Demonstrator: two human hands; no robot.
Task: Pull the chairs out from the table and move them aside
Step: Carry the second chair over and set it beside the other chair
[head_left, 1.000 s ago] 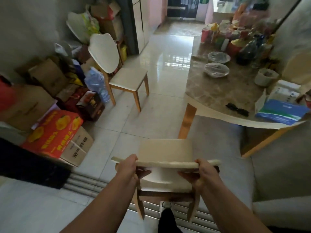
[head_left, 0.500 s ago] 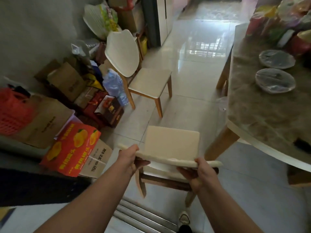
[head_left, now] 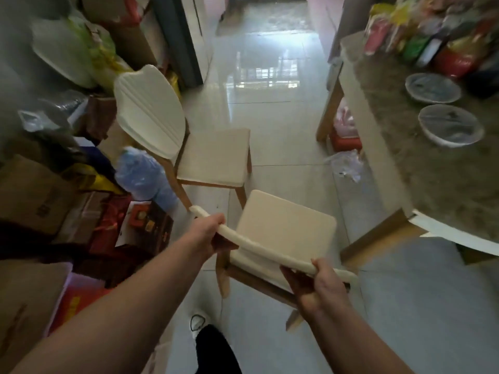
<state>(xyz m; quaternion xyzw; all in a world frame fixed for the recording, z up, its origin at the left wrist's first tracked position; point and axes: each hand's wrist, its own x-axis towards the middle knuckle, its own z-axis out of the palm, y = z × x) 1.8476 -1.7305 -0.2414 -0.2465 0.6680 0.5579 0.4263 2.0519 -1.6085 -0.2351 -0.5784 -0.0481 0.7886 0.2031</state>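
Note:
A cream chair with wooden legs (head_left: 283,230) stands in front of me, its seat pointing away and slightly right. My left hand (head_left: 210,233) grips the left end of its curved backrest top. My right hand (head_left: 318,284) grips the right end. A second cream chair (head_left: 213,155) with a shell-shaped back stands farther off on the left, beside the clutter. The stone-topped table (head_left: 432,179) fills the right side, its near wooden leg just right of the held chair.
Cardboard boxes (head_left: 32,195), red gift boxes (head_left: 145,225) and a blue water bottle (head_left: 143,174) crowd the left wall. Two covered bowls (head_left: 451,125) and packets sit on the table. A plastic bag (head_left: 345,163) lies under it. Glossy tiled floor (head_left: 270,103) runs ahead between chairs and table.
The held chair has moved left and forward, away from the table and toward the second chair, and has turned slightly. Both hands keep their hold on the backrest.

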